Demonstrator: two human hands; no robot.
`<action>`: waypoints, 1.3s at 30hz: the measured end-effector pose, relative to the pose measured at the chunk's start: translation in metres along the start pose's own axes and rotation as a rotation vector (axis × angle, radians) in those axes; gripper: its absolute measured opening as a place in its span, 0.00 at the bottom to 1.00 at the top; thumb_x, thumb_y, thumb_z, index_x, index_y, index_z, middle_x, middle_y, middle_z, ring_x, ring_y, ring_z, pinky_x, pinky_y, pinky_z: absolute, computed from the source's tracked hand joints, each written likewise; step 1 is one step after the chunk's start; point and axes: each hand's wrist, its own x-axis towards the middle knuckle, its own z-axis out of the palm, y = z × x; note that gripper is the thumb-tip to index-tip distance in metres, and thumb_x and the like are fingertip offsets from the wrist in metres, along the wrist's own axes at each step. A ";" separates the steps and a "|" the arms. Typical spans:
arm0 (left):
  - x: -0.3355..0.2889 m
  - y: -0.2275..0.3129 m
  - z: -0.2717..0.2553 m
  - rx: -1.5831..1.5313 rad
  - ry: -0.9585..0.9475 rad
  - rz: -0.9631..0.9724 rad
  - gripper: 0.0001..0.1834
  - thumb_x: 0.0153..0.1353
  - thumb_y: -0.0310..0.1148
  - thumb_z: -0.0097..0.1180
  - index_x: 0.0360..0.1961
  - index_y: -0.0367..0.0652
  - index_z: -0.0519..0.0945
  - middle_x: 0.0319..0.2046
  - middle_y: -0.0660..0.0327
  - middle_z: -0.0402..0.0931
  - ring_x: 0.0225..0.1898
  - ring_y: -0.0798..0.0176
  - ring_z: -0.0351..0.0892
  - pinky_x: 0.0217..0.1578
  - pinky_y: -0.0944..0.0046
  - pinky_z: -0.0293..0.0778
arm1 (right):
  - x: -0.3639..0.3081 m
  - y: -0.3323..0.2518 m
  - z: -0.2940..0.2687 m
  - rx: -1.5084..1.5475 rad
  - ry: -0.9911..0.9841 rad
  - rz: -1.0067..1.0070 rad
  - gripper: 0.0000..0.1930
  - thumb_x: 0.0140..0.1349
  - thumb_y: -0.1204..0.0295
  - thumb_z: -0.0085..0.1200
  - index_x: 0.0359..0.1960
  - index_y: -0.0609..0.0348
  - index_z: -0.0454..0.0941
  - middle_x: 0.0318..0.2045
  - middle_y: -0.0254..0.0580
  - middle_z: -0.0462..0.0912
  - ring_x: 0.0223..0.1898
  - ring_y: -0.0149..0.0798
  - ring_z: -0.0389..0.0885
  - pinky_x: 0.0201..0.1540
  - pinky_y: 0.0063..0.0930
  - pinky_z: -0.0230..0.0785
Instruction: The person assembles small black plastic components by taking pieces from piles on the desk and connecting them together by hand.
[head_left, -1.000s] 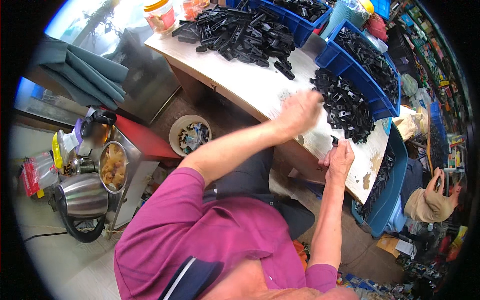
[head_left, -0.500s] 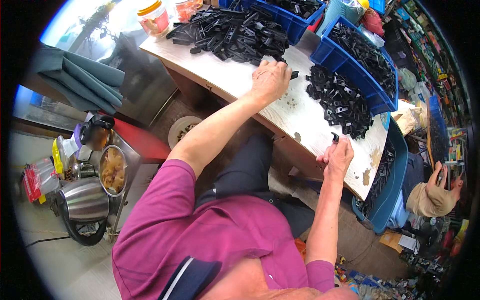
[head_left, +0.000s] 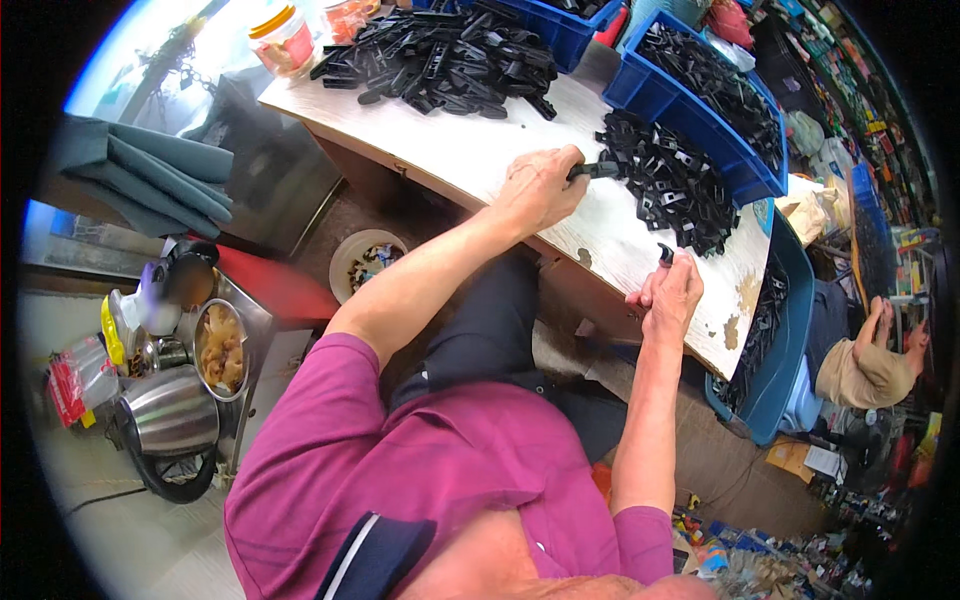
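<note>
The left hand has drawn back from the heap of long black pieces, a black bar in its grip near the clip heap; the right hand still pinches a small black clip by the table's front edge. Bare tabletop separates both heaps, while a blue bin bounds the clip heap behind.
</note>
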 end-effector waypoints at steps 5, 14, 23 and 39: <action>-0.030 0.038 0.008 -0.519 -0.164 -0.170 0.12 0.63 0.34 0.56 0.38 0.33 0.77 0.27 0.55 0.77 0.31 0.64 0.74 0.35 0.62 0.72 | -0.001 -0.002 0.008 0.067 0.107 0.022 0.18 0.70 0.57 0.39 0.26 0.56 0.67 0.09 0.28 0.56 0.09 0.27 0.54 0.10 0.27 0.60; -0.039 0.070 0.041 -0.836 -0.283 -0.283 0.12 0.68 0.36 0.54 0.34 0.36 0.77 0.21 0.67 0.71 0.21 0.76 0.67 0.22 0.71 0.65 | 0.001 0.006 0.003 0.037 0.159 -0.025 0.16 0.70 0.58 0.43 0.29 0.56 0.71 0.11 0.26 0.60 0.10 0.25 0.56 0.11 0.23 0.47; -0.039 0.082 0.053 -0.999 -0.234 -0.572 0.15 0.64 0.38 0.53 0.33 0.33 0.79 0.20 0.61 0.75 0.22 0.70 0.71 0.24 0.65 0.71 | -0.006 0.004 0.004 0.014 0.148 -0.082 0.15 0.70 0.63 0.43 0.25 0.55 0.69 0.14 0.24 0.63 0.12 0.21 0.57 0.14 0.20 0.50; -0.015 0.071 0.063 -0.265 0.131 -0.060 0.15 0.61 0.37 0.57 0.46 0.41 0.78 0.32 0.51 0.76 0.36 0.49 0.78 0.36 0.51 0.74 | 0.000 -0.011 -0.011 0.134 0.289 0.085 0.16 0.68 0.61 0.41 0.26 0.58 0.69 0.13 0.30 0.60 0.11 0.29 0.60 0.18 0.37 0.74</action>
